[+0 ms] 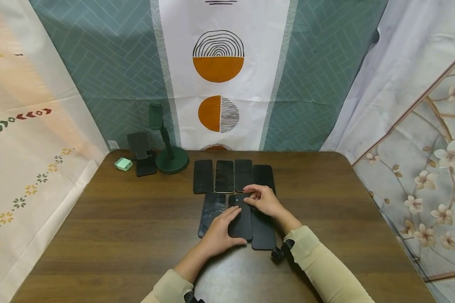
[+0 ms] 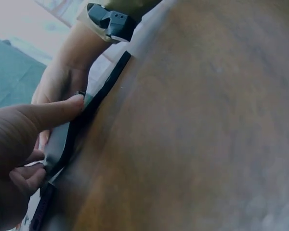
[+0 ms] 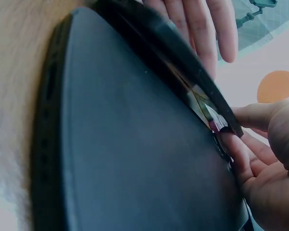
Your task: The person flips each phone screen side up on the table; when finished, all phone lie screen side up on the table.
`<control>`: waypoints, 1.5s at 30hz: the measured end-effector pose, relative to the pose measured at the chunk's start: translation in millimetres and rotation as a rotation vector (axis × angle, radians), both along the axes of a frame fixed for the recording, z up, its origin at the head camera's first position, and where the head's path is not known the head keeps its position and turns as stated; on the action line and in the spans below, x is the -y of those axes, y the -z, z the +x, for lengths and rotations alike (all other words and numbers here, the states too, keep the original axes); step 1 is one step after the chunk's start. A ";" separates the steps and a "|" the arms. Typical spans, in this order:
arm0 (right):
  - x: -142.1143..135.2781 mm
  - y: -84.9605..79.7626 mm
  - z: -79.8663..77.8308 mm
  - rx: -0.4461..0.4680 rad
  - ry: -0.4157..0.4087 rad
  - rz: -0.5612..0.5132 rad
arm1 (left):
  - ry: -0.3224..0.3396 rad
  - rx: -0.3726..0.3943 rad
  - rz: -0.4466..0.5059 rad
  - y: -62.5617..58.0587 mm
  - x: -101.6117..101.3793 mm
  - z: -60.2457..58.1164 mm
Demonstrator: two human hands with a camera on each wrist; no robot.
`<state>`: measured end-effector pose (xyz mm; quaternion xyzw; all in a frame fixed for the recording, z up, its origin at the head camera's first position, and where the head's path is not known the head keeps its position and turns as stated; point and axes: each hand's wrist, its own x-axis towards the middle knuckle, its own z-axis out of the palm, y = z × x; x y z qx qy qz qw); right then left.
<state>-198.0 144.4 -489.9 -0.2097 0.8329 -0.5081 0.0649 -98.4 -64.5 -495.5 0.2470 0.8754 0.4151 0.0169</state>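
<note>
A black phone (image 1: 242,225) lies back up in the front row, its camera corner at the far end. My right hand (image 1: 266,201) pinches the far right corner of this phone between thumb and fingers. On its other side, my left hand (image 1: 219,237) holds it, thumb at the near end and fingers along the left edge. In the right wrist view the held phone (image 3: 168,43) is tilted up, with a glossy underside. Just right of it is another black phone (image 1: 263,231), partly under my right hand. To the left lies a glossy dark phone (image 1: 212,210).
Behind, a row of dark phones (image 1: 203,176) lies on the wooden table (image 1: 136,235). At the back left stand a round-based green phone stand (image 1: 172,160), a black stand (image 1: 145,164) and a small pale green block (image 1: 123,164). Curtains (image 1: 311,75) hang around the table.
</note>
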 end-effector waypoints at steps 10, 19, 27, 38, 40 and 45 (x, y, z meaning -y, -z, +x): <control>-4.2 -1.3 -0.5 -0.041 0.000 -0.046 | -0.013 0.039 -0.016 -3.3 -3.1 2.7; -18.2 -0.1 -2.1 -0.011 -0.226 -0.168 | 0.011 0.097 0.230 7.6 5.4 -0.7; -17.8 -1.3 -2.6 0.011 -0.286 -0.218 | 0.044 0.095 0.263 8.3 9.0 -1.5; -15.3 -2.9 -4.5 -0.025 -0.304 -0.135 | 0.053 0.049 0.165 3.1 13.7 -2.6; -14.6 -2.7 -5.3 -0.018 -0.313 -0.124 | 0.065 0.071 0.198 3.3 13.6 -3.0; -12.2 -4.3 -5.5 -0.016 -0.322 -0.112 | 0.101 0.117 0.308 4.3 12.6 -3.8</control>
